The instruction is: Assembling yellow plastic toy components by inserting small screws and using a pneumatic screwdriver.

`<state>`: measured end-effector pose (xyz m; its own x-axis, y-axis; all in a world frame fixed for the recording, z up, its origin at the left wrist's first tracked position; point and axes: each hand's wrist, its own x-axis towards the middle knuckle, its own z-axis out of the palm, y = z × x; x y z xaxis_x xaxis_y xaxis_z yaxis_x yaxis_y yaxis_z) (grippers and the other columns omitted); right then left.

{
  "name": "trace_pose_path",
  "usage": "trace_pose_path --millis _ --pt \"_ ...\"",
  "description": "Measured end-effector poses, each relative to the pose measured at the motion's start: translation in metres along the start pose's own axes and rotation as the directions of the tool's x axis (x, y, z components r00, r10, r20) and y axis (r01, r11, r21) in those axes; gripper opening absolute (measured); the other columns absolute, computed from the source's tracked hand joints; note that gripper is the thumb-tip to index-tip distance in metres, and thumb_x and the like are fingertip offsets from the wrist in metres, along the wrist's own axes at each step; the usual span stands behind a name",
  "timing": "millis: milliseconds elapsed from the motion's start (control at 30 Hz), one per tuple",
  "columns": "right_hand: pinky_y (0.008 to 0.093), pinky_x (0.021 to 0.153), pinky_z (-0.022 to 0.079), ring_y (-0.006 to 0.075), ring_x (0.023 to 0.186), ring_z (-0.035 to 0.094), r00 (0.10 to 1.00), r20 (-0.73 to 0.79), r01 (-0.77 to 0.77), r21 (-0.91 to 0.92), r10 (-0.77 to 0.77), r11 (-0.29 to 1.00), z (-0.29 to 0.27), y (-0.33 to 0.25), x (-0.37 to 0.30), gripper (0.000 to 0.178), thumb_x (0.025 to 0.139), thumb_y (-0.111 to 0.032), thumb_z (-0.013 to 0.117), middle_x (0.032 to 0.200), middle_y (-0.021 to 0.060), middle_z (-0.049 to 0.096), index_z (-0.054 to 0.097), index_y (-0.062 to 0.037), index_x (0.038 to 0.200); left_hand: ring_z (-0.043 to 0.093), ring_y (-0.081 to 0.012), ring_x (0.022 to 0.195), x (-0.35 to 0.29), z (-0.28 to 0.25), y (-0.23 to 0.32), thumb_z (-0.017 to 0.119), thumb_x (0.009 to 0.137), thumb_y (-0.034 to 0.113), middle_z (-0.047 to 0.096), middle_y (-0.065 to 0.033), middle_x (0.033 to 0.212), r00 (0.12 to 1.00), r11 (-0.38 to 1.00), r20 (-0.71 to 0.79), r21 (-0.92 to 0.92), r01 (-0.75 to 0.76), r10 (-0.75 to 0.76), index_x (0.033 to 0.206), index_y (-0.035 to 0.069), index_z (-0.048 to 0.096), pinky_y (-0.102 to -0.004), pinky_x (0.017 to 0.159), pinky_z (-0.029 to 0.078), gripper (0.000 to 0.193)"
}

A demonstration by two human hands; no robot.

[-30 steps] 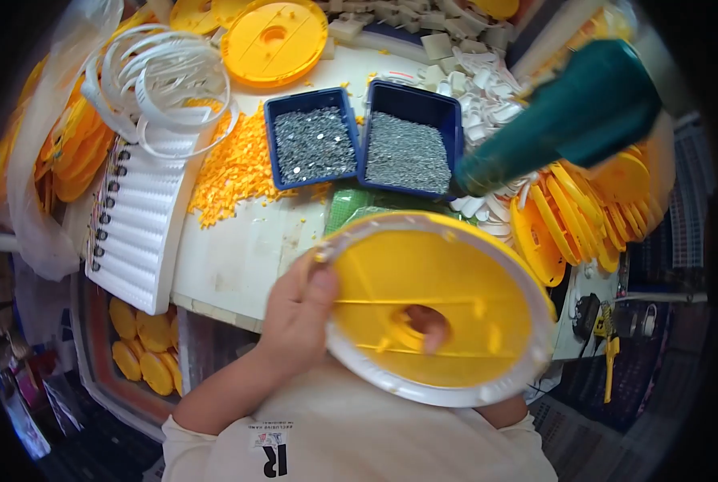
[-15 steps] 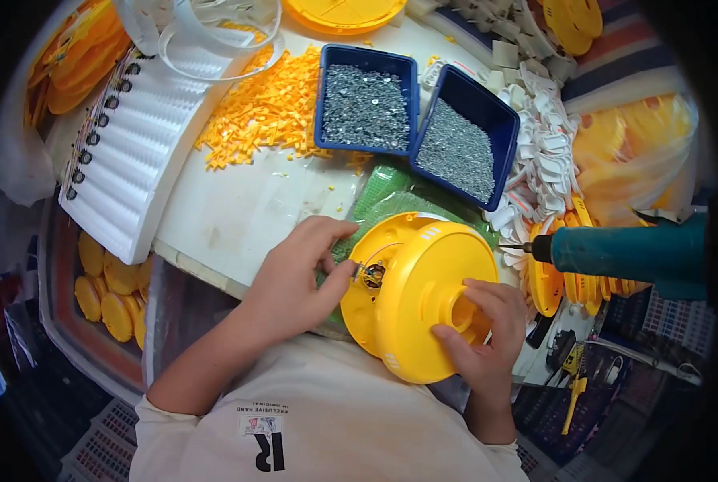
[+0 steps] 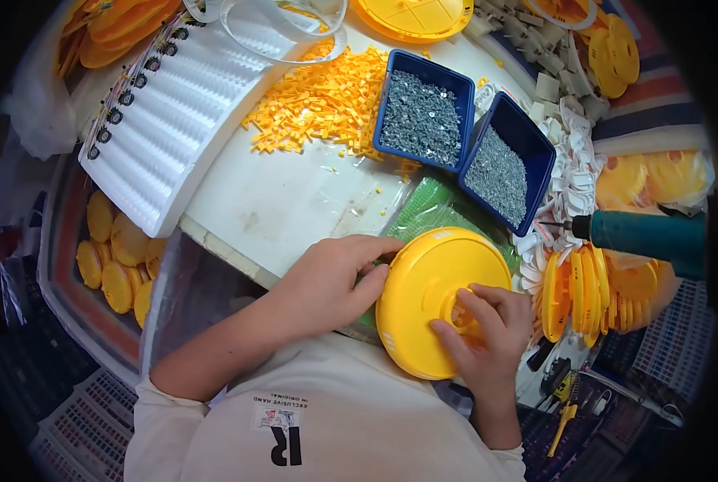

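Observation:
A round yellow plastic housing point(image 3: 423, 281), dome-like with a raised collar round a central hole, sits tilted in front of my torso at the near table edge. My right hand point(image 3: 494, 325) grips its collar, with fingertips at the hole. My left hand point(image 3: 335, 281) holds the left rim between thumb and fingers; the fingertips are partly hidden behind the edge. The upper shell covers the lower one, so the inside is out of sight. Under the far side lies a green sheet point(image 3: 427, 207) in clear plastic.
Two blue bins point(image 3: 380, 132) of small metal parts stand beyond, near a heap of small yellow pieces point(image 3: 319, 100). White corrugated foam point(image 3: 178, 120) carries small black round parts with wires. A teal electric screwdriver point(image 3: 648, 238) points in from the right, above stacked yellow discs point(image 3: 576, 293).
The upper yellow shell has come down over the lower one, covering the wired part that showed before. My left hand has moved from that part to the rim. The view has shifted.

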<state>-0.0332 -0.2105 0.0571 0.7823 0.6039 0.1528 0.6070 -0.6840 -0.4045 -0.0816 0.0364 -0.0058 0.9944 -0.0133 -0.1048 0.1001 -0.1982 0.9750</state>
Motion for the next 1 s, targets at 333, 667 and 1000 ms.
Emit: trace_pose_path --millis 333,667,1000 --pt "0.0363 0.075 0.051 0.0285 0.094 0.060 0.995 0.030 0.094 -0.089 -0.092 0.992 0.010 0.008 -0.004 0.043 0.069 -0.018 0.093 0.105 0.0139 0.066 0.076 -0.0039 0.106 0.069 -0.0186 0.075 -0.001 0.003 0.005 0.064 0.094 0.005 0.074 -0.0171 0.102 0.998 0.997 -0.005 -0.040 0.068 -0.068 0.128 -0.003 0.068 -0.0300 0.070 0.055 0.035" --pt "0.0409 0.084 0.049 0.0306 0.094 0.058 0.957 -0.208 0.198 -0.042 -0.202 0.979 0.021 0.039 -0.026 0.040 0.081 -0.027 0.079 0.111 0.0149 0.063 0.074 -0.0043 0.113 0.068 -0.0313 0.100 -0.003 0.050 0.015 0.070 0.098 0.023 0.065 -0.0221 0.115 0.991 0.980 -0.064 -0.166 0.110 -0.122 0.127 -0.003 0.054 -0.0392 0.089 0.054 0.043" --pt "0.0353 0.087 0.054 0.0227 0.097 0.069 0.919 -0.028 -0.219 0.793 0.393 0.569 -0.002 0.043 -0.037 0.082 0.099 -0.069 0.052 0.107 0.0158 0.072 0.064 0.0088 0.123 0.065 -0.0339 0.109 -0.023 0.039 -0.002 0.069 0.091 0.023 0.065 -0.0220 0.117 0.901 0.900 0.077 -0.129 -0.416 0.427 0.142 -0.003 0.046 -0.0401 0.100 0.051 0.061"
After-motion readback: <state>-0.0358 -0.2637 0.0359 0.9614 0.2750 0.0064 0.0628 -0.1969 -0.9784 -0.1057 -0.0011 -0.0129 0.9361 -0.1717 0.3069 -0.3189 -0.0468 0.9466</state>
